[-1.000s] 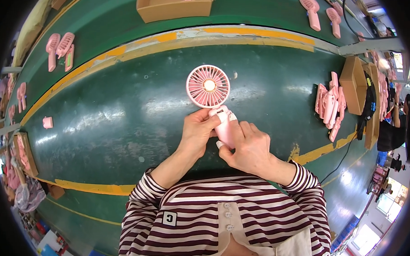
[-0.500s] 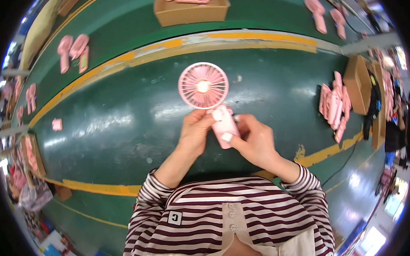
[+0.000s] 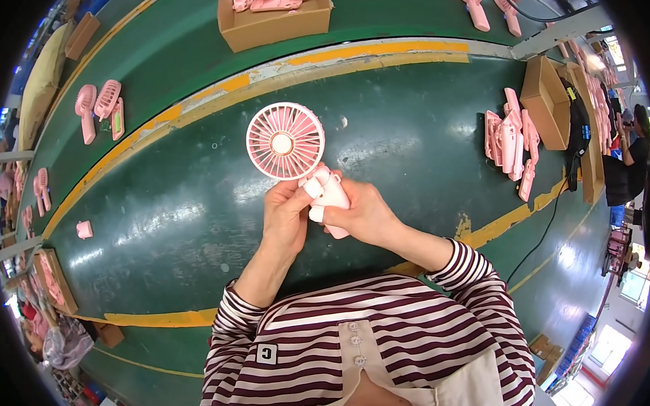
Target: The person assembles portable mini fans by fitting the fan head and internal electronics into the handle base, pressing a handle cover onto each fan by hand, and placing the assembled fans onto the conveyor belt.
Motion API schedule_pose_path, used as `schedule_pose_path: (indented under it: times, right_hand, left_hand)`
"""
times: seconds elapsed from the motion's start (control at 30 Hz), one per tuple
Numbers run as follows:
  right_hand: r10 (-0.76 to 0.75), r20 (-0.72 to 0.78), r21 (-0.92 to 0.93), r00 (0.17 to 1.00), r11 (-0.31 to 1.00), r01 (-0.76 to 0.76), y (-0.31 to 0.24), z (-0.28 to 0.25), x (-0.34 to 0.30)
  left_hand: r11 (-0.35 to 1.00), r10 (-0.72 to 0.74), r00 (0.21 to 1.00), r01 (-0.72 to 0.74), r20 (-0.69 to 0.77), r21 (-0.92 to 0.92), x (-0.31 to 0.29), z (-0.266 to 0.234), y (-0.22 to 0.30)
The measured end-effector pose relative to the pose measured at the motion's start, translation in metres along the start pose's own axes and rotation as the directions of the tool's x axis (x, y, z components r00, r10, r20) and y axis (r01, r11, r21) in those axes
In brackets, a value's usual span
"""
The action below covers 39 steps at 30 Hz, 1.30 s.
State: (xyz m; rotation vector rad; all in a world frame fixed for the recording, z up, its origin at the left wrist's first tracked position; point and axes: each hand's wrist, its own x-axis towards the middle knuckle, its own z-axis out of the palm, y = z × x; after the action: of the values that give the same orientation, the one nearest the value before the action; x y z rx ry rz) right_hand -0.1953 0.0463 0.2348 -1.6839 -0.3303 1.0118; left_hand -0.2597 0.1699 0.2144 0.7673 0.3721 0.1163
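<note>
A pink handheld fan [image 3: 285, 142] with a round slatted head is held in front of me, head pointing away and slightly left. Its short pink handle runs back toward my body. My left hand [image 3: 287, 210] grips the neck and upper handle from the left, thumb lying over the front. Wrapped round the handle from the right is my right hand [image 3: 364, 213], its thumb pressed on the lower front. White tips cover both thumbs. The fingers behind the handle are hidden.
A pile of pink fan parts [image 3: 512, 134] lies at the right beside an open cardboard box [image 3: 547, 103]. Another cardboard box [image 3: 274, 33] with pink pieces stands at the far side. Pink fans [image 3: 106, 102] lie at the far left, and a small pink piece [image 3: 84, 229] rests nearer on the green table [image 3: 173, 248].
The view has shifted, and the fan and both hands now appear further left. The fan's head is turned more toward the view. Both hands keep their hold.
</note>
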Motion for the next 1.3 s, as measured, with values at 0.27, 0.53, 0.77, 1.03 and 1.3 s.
schedule_pose_path:
  times: [0.27,0.53,0.77,1.03,1.3]
  right_hand:
    - [0.045,0.030,0.040,0.999,0.998,-0.046,-0.001,-0.001,0.003]
    - [0.085,0.025,0.142,0.996,0.986,-0.088,-0.002,0.000,0.004]
    - [0.019,0.009,0.152,1.000,0.988,-0.020,-0.003,-0.002,0.007]
    - [-0.029,0.065,0.306,0.997,0.952,0.008,-0.016,0.011,0.025]
    - [-0.405,-0.060,-0.202,0.912,0.900,0.386,-0.012,0.012,0.075]
  left_hand:
    - [0.998,-0.062,0.994,0.062,-0.090,-0.004,0.003,0.000,-0.001]
    - [0.998,-0.044,0.991,0.050,-0.127,0.046,0.002,0.003,-0.003]
    - [0.993,0.043,0.999,-0.040,-0.025,0.111,0.005,-0.002,-0.006]
    - [0.979,0.161,0.986,-0.155,-0.042,0.133,0.014,-0.013,0.004]
    - [0.887,0.260,0.943,-0.148,-0.207,0.438,0.109,-0.030,0.103]
